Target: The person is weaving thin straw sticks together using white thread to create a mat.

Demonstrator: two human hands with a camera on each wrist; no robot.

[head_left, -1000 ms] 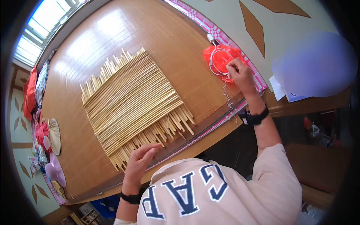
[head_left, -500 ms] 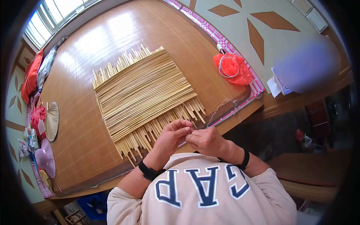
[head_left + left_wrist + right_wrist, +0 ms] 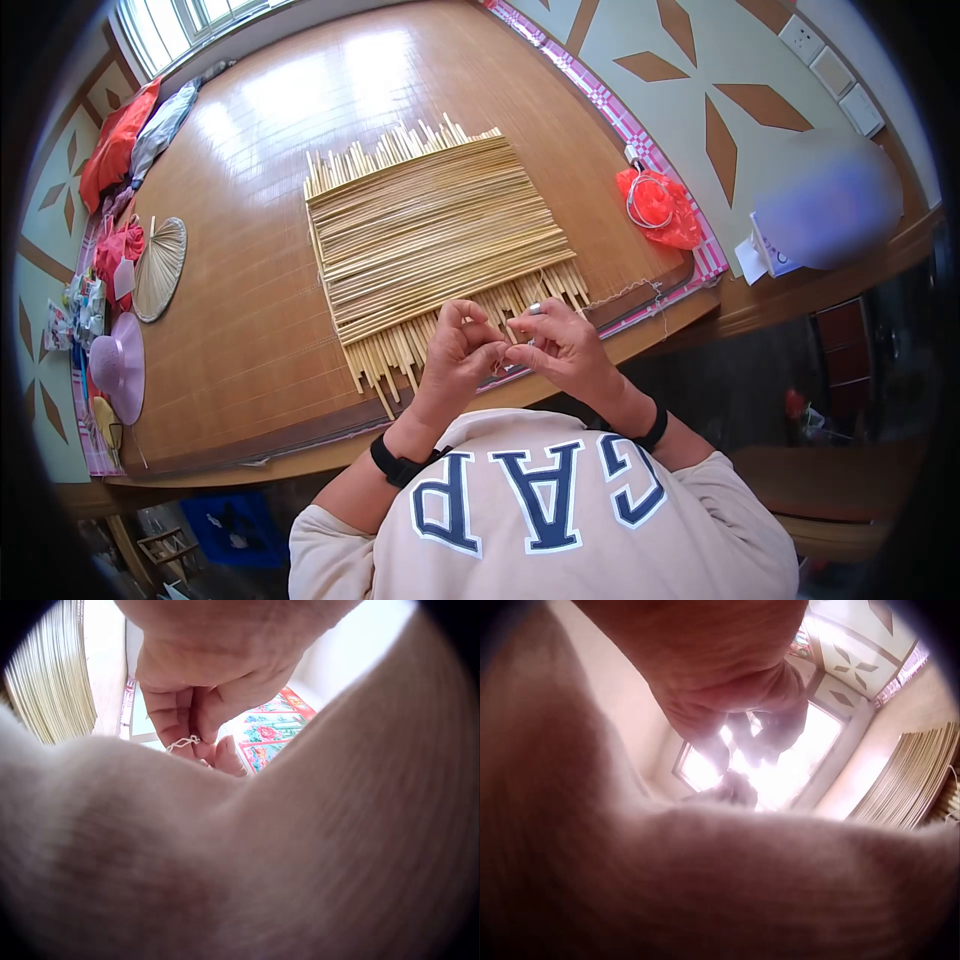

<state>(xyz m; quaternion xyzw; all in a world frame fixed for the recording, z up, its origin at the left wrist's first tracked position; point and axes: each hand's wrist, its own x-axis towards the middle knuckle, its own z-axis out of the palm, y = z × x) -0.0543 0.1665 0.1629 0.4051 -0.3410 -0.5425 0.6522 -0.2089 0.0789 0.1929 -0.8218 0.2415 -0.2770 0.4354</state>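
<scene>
My left hand (image 3: 455, 365) pinches a thin white string (image 3: 184, 742) between thumb and fingertips. My right hand (image 3: 565, 350) is close against it, its fingers bent and its thumb tip meeting the left fingertips; I cannot tell whether it grips the string. Both hands are over the near edge of a mat of thin pale sticks (image 3: 430, 230), laid side by side and bound along two sides, with uneven stick ends jutting out at the far and near edges. A length of string trails right from the mat's near corner along the table edge.
The mat lies on a brown table (image 3: 250, 300). A red plastic bag (image 3: 665, 215) with a white cable on it is at the right. Along the left stand a hand fan (image 3: 160, 270), a pink hat (image 3: 120, 368) and red and grey cloth bundles. A tissue pack (image 3: 770, 245) lies further right.
The right hand came from the red bag to the left hand at the mat's near edge, and the string's trailing end moved with it. Lately the right thumb and index finger have spread apart.
</scene>
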